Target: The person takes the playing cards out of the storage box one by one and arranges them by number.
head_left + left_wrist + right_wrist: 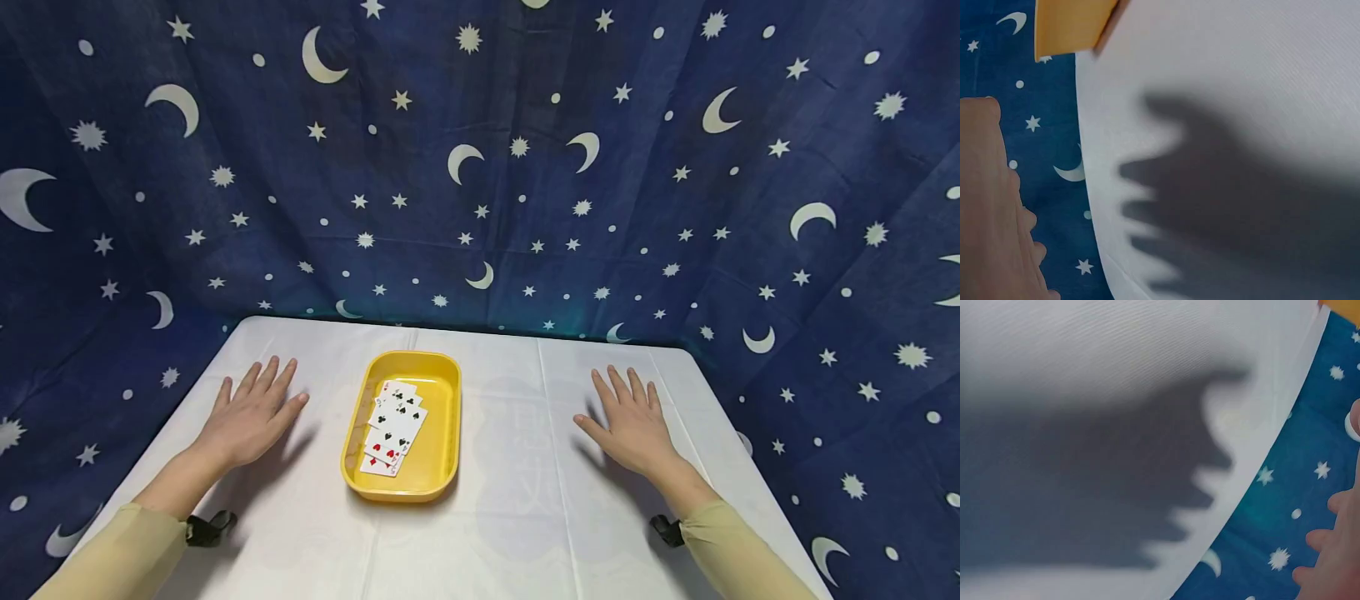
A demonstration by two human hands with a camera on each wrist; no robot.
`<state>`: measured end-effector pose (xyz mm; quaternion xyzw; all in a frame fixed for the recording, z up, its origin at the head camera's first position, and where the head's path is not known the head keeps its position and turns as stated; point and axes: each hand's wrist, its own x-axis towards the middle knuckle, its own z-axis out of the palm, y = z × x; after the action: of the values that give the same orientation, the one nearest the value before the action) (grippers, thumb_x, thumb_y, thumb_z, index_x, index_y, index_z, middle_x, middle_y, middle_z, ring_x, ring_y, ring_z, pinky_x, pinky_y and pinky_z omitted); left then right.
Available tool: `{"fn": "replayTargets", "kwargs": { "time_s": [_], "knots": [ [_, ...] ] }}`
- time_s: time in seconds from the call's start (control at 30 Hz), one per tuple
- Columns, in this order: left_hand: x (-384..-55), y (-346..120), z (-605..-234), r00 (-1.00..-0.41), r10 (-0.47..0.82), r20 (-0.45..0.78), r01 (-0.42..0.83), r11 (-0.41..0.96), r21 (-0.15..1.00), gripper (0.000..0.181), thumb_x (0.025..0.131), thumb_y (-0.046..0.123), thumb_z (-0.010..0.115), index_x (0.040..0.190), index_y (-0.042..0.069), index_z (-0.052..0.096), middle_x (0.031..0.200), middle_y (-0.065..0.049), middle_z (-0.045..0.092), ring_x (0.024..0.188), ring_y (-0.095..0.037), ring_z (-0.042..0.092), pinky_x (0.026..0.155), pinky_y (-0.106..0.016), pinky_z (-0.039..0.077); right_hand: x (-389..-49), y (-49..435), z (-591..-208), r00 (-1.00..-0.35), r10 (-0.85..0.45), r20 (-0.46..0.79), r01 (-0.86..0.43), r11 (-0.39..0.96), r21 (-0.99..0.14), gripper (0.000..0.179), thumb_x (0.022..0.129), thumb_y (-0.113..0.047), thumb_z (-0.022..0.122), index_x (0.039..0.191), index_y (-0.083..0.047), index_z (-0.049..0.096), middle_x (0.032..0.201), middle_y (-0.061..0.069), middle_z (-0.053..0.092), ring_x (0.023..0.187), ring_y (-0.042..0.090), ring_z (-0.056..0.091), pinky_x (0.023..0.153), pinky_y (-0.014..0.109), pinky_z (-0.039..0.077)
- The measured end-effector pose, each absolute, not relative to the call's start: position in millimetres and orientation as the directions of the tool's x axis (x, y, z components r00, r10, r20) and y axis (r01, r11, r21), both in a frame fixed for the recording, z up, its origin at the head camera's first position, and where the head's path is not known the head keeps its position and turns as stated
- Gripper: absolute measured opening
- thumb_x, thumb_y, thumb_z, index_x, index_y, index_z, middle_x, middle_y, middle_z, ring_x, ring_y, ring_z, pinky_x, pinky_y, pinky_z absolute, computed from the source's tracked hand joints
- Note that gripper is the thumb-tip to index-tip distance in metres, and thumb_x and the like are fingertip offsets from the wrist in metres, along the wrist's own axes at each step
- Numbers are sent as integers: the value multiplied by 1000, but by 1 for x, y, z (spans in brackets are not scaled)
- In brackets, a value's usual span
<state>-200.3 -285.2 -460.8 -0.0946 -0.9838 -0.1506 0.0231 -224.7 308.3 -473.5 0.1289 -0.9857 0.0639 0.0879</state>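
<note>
A yellow tray (437, 483) stands on the white table, left of the middle in the head view. Several playing cards (397, 421), face up and overlapping, lie along its left side, showing hearts, diamonds, clubs and spades. To the left of the tray my left hand (251, 421) hovers palm down, fingers spread, holding nothing. My right hand (630, 425) is held the same way well to the right of the tray, with nothing in it. Each hand casts a shadow on the cloth, large in both wrist views.
The table is covered with a white cloth (510, 533) with fold creases. Behind and beside it hangs a dark blue curtain (480, 108) with moons and stars. Black bands (210, 528) sit at both wrists, by the pale yellow sleeves (123, 550).
</note>
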Motion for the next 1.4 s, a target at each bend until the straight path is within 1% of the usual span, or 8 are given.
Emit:
{"fn": "replayTargets", "kwargs": {
  "time_s": [0.37, 0.63, 0.77, 0.83, 0.9, 1.07, 1.23, 1.4],
  "knots": [
    [-198, -274, -451, -978, 205, 44, 203, 875, 440, 79, 108, 54, 33, 164, 2, 11, 165, -32, 8, 149, -56, 8, 113, -74, 7, -235, 261, -461, -922, -327, 207, -348, 935, -71, 91, 94, -72, 49, 163, -16, 29, 167, 17, 24, 153, 45, 9, 118, 67, 4],
    [-205, -264, -450, -968, 251, -3, 177, 693, 699, 80, 109, 47, 39, 164, 2, 2, 166, -31, 1, 151, -52, 1, 114, -73, 8, -240, 221, -452, -900, -394, 186, -412, 909, -66, 91, 95, -75, 42, 165, -20, 24, 169, 11, 20, 155, 39, 6, 120, 64, 5],
    [-206, -257, -450, -961, 264, -80, 98, 599, 795, 80, 109, 49, 38, 165, 7, 0, 168, -26, 1, 152, -49, 0, 116, -70, 8, -241, 198, -449, -884, -432, 178, -448, 892, -61, 91, 95, -76, 39, 165, -21, 22, 170, 9, 18, 156, 37, 4, 121, 62, 5],
    [-206, -253, -450, -956, 268, -122, 50, 555, 831, 81, 108, 52, 38, 165, 9, 0, 168, -25, 2, 152, -48, 3, 117, -68, 12, -242, 187, -448, -877, -451, 168, -465, 883, -58, 91, 95, -76, 39, 165, -22, 20, 171, 7, 15, 156, 35, 2, 121, 61, 4],
    [-206, -249, -450, -949, 271, -164, -5, 504, 864, 82, 107, 55, 39, 165, 10, 0, 169, -25, 4, 152, -47, 9, 116, -66, 23, -243, 176, -446, -868, -470, 161, -483, 874, -48, 91, 95, -76, 40, 165, -23, 20, 171, 7, 15, 156, 34, 2, 121, 61, 5],
    [-207, -239, -451, -923, 291, -251, -143, 346, 927, 85, 106, 57, 41, 166, 14, -1, 167, -27, 9, 147, -47, 29, 104, -53, 47, -244, 150, -443, -850, -509, 137, -518, 854, -40, 93, 93, -77, 42, 166, -24, 18, 171, 4, 15, 157, 32, 0, 121, 60, 3],
    [-209, -230, -453, -906, 293, -306, -231, 264, 936, 86, 104, 59, 44, 166, 18, 1, 168, -24, 10, 145, -44, 36, 100, -48, 51, -243, 128, -440, -828, -548, 118, -555, 832, -27, 94, 92, -78, 40, 166, -25, 16, 171, -1, 14, 157, 30, -1, 122, 59, 2],
    [-210, -222, -458, -902, 287, -322, -246, 272, 930, 83, 105, 54, 46, 167, 19, 3, 168, -23, 11, 144, -42, 39, 101, -48, 51, -242, 108, -437, -802, -588, 108, -593, 805, -22, 96, 92, -78, 43, 166, -21, 18, 170, 1, 17, 156, 34, 5, 122, 58, 2]
  ]
}}
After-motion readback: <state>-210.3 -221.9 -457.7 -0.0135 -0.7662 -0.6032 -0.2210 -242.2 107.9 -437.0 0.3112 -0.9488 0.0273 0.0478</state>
